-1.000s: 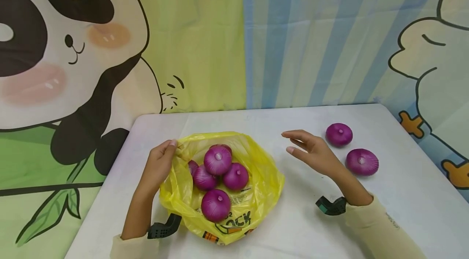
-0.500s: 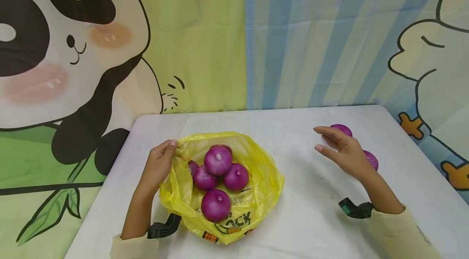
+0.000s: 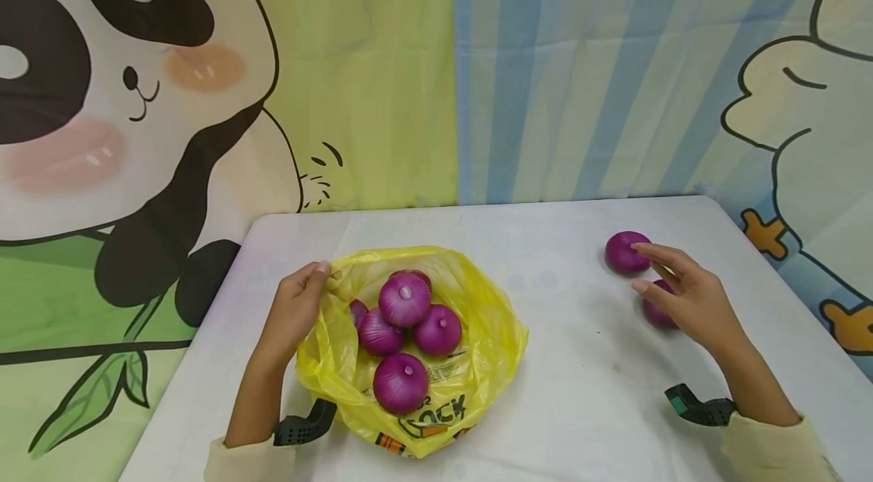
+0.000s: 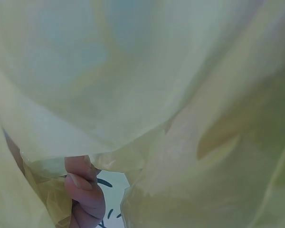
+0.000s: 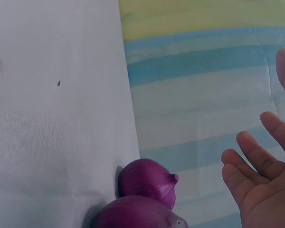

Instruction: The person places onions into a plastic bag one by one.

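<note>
A yellow plastic bag point(image 3: 491, 330) stands with its mouth wide, and several purple onions point(image 3: 405, 299) lie inside. My left hand point(image 3: 295, 311) pinches the bag's left rim; in the left wrist view its fingers point(image 4: 85, 190) show past the thin plastic, which fills most of the frame. Over at the right, my right hand point(image 3: 696, 304) hovers with fingers spread and holds nothing. It partly covers the nearer of two loose onions point(image 3: 658, 308). The farther onion point(image 3: 625, 253) sits just beyond the fingertips. Both onions also appear low in the right wrist view, apart from the open palm point(image 5: 270, 204).
All of this is on a white-covered table point(image 3: 559, 406). Behind it hangs a printed curtain with a panda point(image 3: 157, 88) at left and blue stripes at centre. Each wrist wears a dark device point(image 3: 702, 406).
My right hand has moved right, away from the bag and over to the two loose onions, with its fingers still apart. The left hand and the bag have stayed in place.
</note>
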A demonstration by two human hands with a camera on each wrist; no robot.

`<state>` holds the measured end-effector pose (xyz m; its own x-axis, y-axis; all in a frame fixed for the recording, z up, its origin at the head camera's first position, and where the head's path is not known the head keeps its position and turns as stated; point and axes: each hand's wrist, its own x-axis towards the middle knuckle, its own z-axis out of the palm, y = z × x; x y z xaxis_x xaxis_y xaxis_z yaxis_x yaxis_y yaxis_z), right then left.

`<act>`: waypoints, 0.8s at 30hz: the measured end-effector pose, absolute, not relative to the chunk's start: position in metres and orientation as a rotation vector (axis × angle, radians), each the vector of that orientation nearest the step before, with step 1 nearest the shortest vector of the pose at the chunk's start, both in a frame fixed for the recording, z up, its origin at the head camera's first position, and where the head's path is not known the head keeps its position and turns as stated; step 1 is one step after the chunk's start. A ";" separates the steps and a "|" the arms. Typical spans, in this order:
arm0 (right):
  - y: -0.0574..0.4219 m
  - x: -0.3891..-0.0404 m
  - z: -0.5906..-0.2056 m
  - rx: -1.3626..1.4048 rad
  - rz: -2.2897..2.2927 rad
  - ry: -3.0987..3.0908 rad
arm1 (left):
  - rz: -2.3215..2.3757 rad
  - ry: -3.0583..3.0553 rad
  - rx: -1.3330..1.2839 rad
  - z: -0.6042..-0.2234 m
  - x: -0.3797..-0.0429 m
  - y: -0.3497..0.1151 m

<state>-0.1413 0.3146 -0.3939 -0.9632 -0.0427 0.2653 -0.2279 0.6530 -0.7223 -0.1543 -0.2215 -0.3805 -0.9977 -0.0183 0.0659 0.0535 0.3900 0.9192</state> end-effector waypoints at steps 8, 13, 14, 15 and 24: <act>0.340 -0.136 -0.403 0.132 1.188 -2.626 | -1.700 -2.566 -0.022 -0.379 -0.153 -0.222; 0.357 -0.136 -0.413 0.104 1.188 -2.607 | -1.684 -2.569 -0.029 -0.379 -0.154 -0.220; 0.359 -0.137 -0.416 0.085 1.183 -2.615 | -1.678 -2.568 -0.030 -0.379 -0.154 -0.220; 0.361 -0.136 -0.419 0.060 1.182 -2.627 | -1.674 -2.567 -0.034 -0.379 -0.155 -0.220; 0.371 -0.135 -0.442 -0.052 1.239 -2.709 | -1.728 -2.563 -0.011 -0.383 -0.155 -0.220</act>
<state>-0.1348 0.3708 -0.4416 -0.9863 0.0987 0.1318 -0.0352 0.6557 -0.7542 -0.1546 -0.2199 -0.3827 -0.9987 -0.0220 0.0453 0.0338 0.3754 0.9263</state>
